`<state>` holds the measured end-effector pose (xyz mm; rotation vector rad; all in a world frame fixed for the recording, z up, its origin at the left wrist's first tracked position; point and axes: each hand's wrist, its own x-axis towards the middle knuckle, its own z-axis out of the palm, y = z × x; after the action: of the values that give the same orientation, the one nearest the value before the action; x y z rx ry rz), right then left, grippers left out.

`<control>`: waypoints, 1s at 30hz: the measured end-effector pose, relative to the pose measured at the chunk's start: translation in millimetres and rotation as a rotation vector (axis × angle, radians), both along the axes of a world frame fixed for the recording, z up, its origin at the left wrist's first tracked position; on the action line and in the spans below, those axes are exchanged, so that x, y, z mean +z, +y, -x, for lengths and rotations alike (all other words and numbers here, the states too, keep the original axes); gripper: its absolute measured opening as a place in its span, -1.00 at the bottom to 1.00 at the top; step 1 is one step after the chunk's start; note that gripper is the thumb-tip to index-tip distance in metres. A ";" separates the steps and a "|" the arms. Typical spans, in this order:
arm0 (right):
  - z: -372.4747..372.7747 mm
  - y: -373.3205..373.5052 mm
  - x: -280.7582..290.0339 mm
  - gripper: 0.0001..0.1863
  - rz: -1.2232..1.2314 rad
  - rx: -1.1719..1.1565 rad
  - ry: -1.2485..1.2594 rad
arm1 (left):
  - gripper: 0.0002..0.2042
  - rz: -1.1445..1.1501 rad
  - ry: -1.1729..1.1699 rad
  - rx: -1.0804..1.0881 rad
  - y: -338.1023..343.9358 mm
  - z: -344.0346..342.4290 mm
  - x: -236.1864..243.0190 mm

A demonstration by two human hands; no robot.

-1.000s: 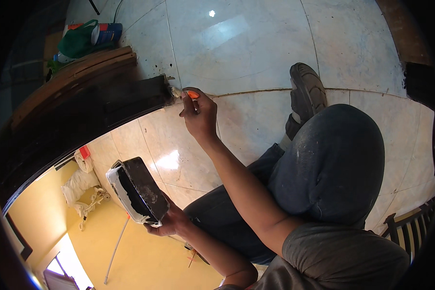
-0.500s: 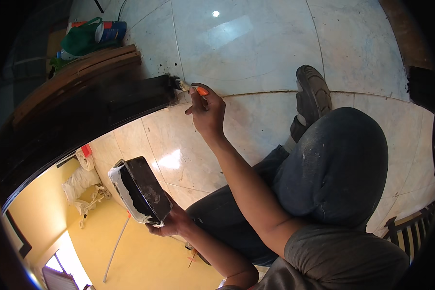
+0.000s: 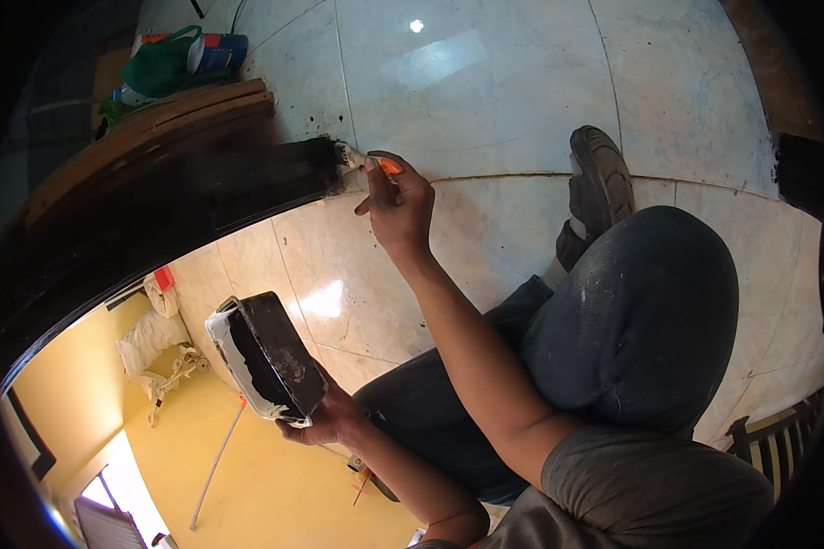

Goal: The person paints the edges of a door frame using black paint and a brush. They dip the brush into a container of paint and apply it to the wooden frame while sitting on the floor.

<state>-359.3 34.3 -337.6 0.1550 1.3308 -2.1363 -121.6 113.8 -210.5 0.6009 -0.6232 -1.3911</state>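
Note:
My right hand (image 3: 401,209) is closed around a paintbrush (image 3: 391,166) with an orange handle. The pale bristles, dark at the tip, touch the lower end of a black-painted door frame post (image 3: 247,178) where it meets the floor. Lower down, my left hand (image 3: 334,416) grips a rectangular paint container (image 3: 288,357) from below and holds it tilted. Its outside is smeared black, its rim is whitish, and black paint shows inside. Part of the left hand's fingers is hidden behind the container.
Marbled floor tiles (image 3: 485,101) with dark specks surround the post. My bent knee (image 3: 632,311) and sandalled foot (image 3: 602,178) are at the right. A green bag (image 3: 160,66) and a blue tin (image 3: 218,55) stand at the upper left. Another black post foot (image 3: 801,169) is far right.
The whole view has shifted slightly. The brush stays at the post's lower end in my right hand, and my left hand still holds the container in much the same place.

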 end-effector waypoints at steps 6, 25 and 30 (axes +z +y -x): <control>-2.4 -1.2 -6.1 -0.75 -0.004 0.038 0.001 | -0.24 -0.012 -0.005 -0.006 0.8 1.3 2.3; -3.3 3.6 0.7 -0.72 -0.027 -0.011 -0.059 | -0.24 -0.001 0.016 -0.015 1.8 -0.5 2.2; -5.9 3.4 -6.7 -0.75 -0.040 0.034 0.020 | -0.24 0.005 0.002 -0.005 0.9 -2.4 2.0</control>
<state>-353.5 37.6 -344.3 0.1273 1.3787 -2.0889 -119.1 114.7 -208.5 0.5939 -0.6269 -1.3944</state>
